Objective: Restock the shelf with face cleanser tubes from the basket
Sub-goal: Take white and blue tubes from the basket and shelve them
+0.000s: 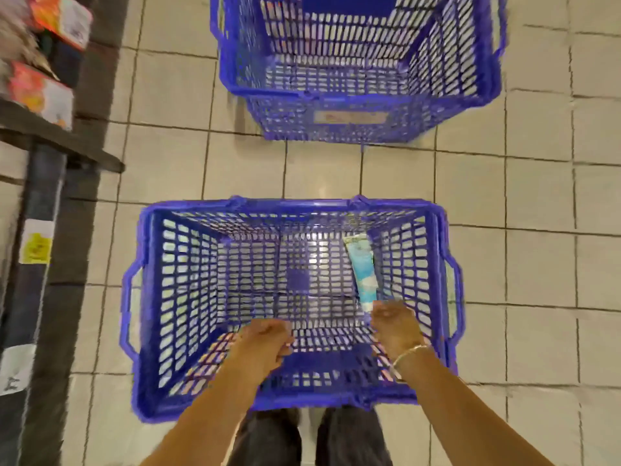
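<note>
A blue mesh basket point(144, 297) stands on the tiled floor right below me. One light-blue and white face cleanser tube point(361, 267) lies inside it, along the right wall. My right hand point(395, 322) is down in the basket, fingers curled round the tube's near end. Over the basket's near side, my left hand point(265, 341) is curled into a fist and holds nothing. The shelf point(50, 136) runs along the left edge, with orange and white boxes point(43, 95) on it.
A second blue basket point(353, 105) stands farther ahead on the floor, with a dark blue item in its far end. The shelf's dark post point(37, 210) carries yellow and white labels. My legs show below the near basket.
</note>
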